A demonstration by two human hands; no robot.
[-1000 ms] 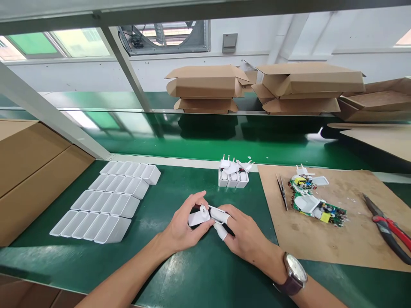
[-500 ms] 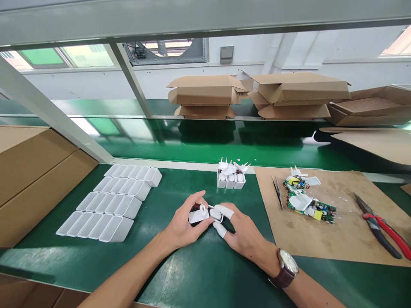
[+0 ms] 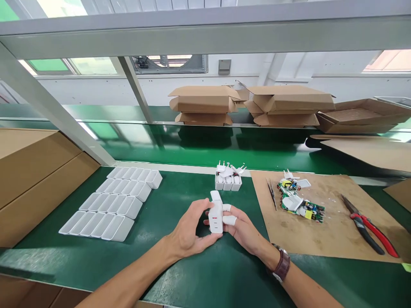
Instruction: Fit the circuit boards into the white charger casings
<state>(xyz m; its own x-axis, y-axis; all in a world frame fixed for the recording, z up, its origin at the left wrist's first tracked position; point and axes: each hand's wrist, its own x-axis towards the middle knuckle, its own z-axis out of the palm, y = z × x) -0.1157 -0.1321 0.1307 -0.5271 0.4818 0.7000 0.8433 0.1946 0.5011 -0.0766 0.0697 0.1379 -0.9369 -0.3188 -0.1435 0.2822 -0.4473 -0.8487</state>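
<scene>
A white charger housing stands upright between my hands, its port face with a red slot turned toward me. At its top a white plate sticks up at a tilt. My left hand grips the housing from the left, thumb at its lower edge and fingers at the upper side. From the right, my right hand, with white finger cots on two fingers, holds it too. Behind them stand several white housings filled with parts and topped by plug pieces. Rows of open white housings lie to the left.
On a brown sheet at right lie tweezers, circuit boards and red-black pliers. A large carton borders the left side. Cardboard boxes sit beyond the green belt, under a metal frame.
The charger housing has been turned upright, with its port face now toward me. Both hands have shifted their hold around it. The camera view has tilted up slightly.
</scene>
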